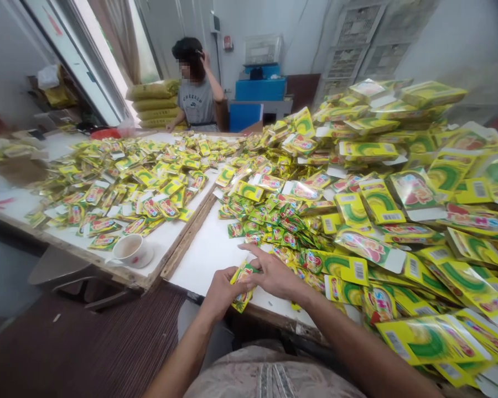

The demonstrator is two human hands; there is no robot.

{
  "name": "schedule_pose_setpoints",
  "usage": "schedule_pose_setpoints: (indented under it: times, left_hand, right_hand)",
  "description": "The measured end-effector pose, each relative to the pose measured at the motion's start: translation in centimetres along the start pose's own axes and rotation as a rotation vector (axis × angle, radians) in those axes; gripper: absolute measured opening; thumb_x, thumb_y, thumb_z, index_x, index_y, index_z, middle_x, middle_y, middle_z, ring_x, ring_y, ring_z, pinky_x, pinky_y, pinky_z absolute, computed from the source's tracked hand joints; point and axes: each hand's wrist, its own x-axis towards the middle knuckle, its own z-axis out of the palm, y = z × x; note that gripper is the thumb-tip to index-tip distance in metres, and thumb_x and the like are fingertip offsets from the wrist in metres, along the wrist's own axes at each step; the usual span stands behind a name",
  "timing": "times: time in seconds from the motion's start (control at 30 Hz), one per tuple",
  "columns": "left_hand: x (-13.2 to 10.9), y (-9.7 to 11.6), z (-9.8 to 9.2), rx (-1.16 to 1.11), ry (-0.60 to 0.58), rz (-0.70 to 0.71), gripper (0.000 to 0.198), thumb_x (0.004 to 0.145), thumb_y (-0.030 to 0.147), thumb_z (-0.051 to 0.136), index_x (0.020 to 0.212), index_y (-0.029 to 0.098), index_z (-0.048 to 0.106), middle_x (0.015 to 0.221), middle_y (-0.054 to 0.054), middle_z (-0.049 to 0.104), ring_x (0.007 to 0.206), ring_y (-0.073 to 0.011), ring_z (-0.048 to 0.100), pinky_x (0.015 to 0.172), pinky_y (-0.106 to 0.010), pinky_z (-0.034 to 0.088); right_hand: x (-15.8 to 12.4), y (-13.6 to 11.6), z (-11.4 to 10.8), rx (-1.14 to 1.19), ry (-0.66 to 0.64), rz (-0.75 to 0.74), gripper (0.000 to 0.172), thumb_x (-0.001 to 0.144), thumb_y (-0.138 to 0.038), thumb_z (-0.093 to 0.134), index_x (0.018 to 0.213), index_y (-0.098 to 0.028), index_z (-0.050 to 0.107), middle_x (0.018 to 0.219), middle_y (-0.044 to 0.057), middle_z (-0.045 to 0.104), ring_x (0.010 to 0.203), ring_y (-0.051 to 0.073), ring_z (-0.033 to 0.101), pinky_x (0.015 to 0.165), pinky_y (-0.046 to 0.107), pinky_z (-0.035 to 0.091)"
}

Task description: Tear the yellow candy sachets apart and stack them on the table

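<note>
Over the front edge of the white table, my left hand [221, 292] is closed on a small yellow-and-green printed carton [241, 301], holding it tilted by its side. My right hand [276, 272] is at the carton's upper end, with thumb and curled fingers against it and the index finger stretched forward. What the right fingertips grip at the carton's opening is too small to make out. Just beyond that hand lies a heap of small green packets [288, 221]. Yellow flat cartons [369, 249] are piled up close to my right forearm.
A white cup [129, 250] on a saucer stands at the left table's corner. Many filled-looking yellow cartons [149, 188] cover that table. A wooden edge strip [191, 229] runs between the tables. Another person [199, 99] sits at the far side, near stacked sacks [155, 102].
</note>
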Motion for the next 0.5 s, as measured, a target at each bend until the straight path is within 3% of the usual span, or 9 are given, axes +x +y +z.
schedule_pose_setpoints:
  times: [0.13,0.27,0.37,0.43,0.5]
  left_hand:
    - [0.5,-0.1,-0.1,0.015,0.043,0.003,0.030,0.052,0.036,0.079,0.067,0.013,0.066,0.052,0.001,0.058,0.043,-0.0103,0.049,0.046,-0.022,0.041]
    - [2.4,0.1,-0.8,0.069,0.131,-0.019,0.034,0.048,0.038,0.081,0.064,0.012,0.066,0.051,-0.001,0.060,0.040,-0.0119,0.050,0.044,-0.025,0.043]
    - [5.5,4.3,-3.8,0.343,0.418,0.113,0.039,0.050,0.044,0.078,0.063,0.009,0.066,0.056,-0.008,0.064,0.046,-0.0183,0.057,0.047,-0.030,0.047]
    - [7.8,9.0,-7.0,0.422,0.614,0.241,0.046,0.060,0.048,0.071,0.086,0.011,0.067,0.078,-0.012,0.069,0.067,-0.0221,0.065,0.062,-0.032,0.051]
    - [9.9,13.5,-10.3,0.495,0.797,0.334,0.059,0.066,0.049,0.067,0.113,0.014,0.057,0.104,-0.016,0.065,0.093,-0.0256,0.062,0.079,-0.036,0.048]
  right_hand:
    - [0.1,0.4,0.2,0.006,0.331,-0.079,0.049,0.078,-0.022,0.054,0.125,-0.023,0.044,0.089,0.003,0.069,0.082,0.018,0.063,0.080,0.035,0.047]
    - [0.3,2.2,0.1,-0.114,0.471,-0.173,0.048,0.081,-0.030,0.051,0.127,-0.022,0.042,0.107,0.009,0.066,0.097,0.022,0.062,0.087,0.042,0.048]
    - [0.0,4.1,0.3,-0.102,0.545,-0.158,0.043,0.083,-0.036,0.048,0.123,-0.020,0.045,0.100,0.009,0.068,0.088,0.021,0.066,0.079,0.038,0.053]
    - [-0.2,5.3,0.4,-0.108,0.584,-0.135,0.042,0.083,-0.038,0.047,0.121,-0.020,0.047,0.097,0.009,0.069,0.081,0.021,0.067,0.073,0.036,0.056]
    - [-0.6,6.3,0.5,-0.146,0.624,-0.131,0.040,0.084,-0.038,0.047,0.119,-0.020,0.049,0.096,0.009,0.070,0.079,0.020,0.068,0.070,0.034,0.057]
